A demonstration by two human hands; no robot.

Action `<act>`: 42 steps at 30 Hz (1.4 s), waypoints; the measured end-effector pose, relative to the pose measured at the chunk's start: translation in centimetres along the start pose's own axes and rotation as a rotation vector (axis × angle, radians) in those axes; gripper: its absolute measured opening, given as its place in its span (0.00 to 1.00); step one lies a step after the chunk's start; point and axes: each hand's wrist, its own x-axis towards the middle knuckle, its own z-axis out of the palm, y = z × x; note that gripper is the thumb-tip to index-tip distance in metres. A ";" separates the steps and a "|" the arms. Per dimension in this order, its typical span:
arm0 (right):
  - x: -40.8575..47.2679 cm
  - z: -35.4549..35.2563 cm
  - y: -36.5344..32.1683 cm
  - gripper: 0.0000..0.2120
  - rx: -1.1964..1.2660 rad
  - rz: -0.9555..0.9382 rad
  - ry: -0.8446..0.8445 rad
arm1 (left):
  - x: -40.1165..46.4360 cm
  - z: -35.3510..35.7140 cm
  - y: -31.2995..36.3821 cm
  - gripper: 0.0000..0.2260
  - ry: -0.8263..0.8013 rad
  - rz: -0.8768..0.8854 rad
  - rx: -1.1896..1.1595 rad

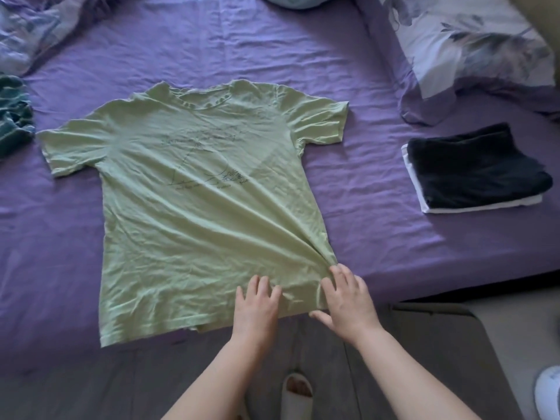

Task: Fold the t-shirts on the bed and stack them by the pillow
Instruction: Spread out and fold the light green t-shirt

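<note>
left hand (pixel 257 304): flat, fingers spread | right hand (pixel 345 301): fingers curled, pressing

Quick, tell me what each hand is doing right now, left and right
Left hand: open, fingers flat on the green t-shirt near its hem.
Right hand: on the shirt's bunched lower right corner; whether it pinches the cloth cannot be told.
</note>
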 end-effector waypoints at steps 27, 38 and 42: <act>3.1 0.0 -18.5 0.32 -0.102 -0.352 -0.099 | -4.7 0.4 -18.1 0.21 -0.044 -0.366 -0.196; 7.1 1.4 -28.2 0.14 0.064 -0.461 0.174 | -5.3 2.0 -25.7 0.26 0.122 -0.610 -0.522; 6.6 1.4 -29.3 0.09 0.198 -0.454 0.174 | -5.6 2.1 -26.7 0.29 0.120 -0.805 -0.785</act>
